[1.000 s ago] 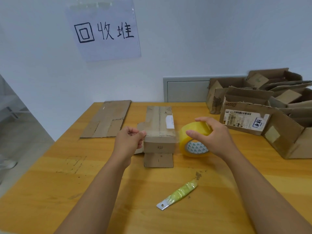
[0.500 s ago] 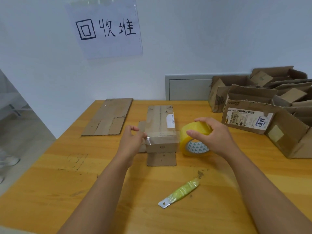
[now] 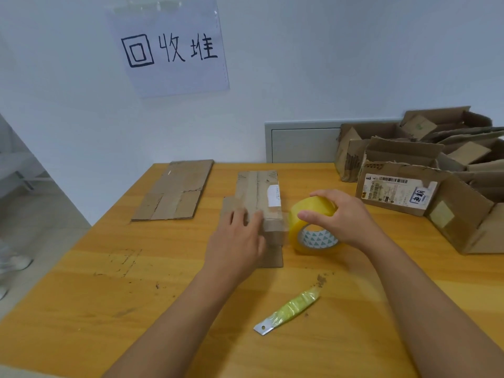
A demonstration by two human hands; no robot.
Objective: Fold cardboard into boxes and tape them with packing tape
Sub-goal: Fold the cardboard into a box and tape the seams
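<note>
A small folded cardboard box [image 3: 260, 195] lies lengthwise at the middle of the wooden table [image 3: 109, 282], one flap lying flat at its near end. My left hand [image 3: 237, 241] presses flat, blurred fingers on the box's near top edge and left side. Just right of the box stands a yellow roll of packing tape [image 3: 309, 227] on its edge; my right hand [image 3: 341, 219] grips it from above, thumb on the near face.
A blade wrapped in yellow-green tape [image 3: 287, 311] lies on the table in front of the box. A flattened cardboard sheet [image 3: 174, 190] lies at the back left. Several opened cardboard boxes [image 3: 425, 186] are piled at the back right. A paper sign [image 3: 169, 47] hangs on the wall.
My left hand went from pinching the tape end at the box's left edge to pressing flat over the box's near top. The right hand stays on the roll.
</note>
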